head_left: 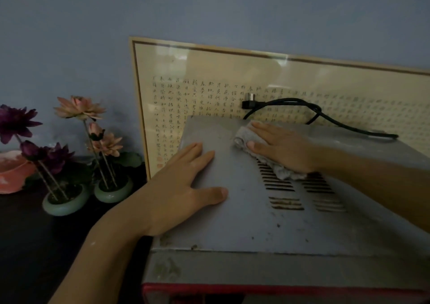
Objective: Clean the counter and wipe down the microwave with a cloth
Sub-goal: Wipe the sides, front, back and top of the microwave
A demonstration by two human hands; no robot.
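Crumpled grey cloth (274, 161) atop dusty microwave (244, 229)

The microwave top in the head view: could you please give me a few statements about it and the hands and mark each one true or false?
1. The right hand presses a grey cloth flat on the microwave top. True.
2. The left hand holds a second cloth. False: it lies open and empty on the left part of the top.
3. The cloth partly covers the vent slots. True.
4. The black power cord is plugged into a wall socket. False: its plug lies loose on the back of the microwave, before the framed calligraphy.
5. The flower pots stand on the microwave. False: they stand on the dark counter to its left.
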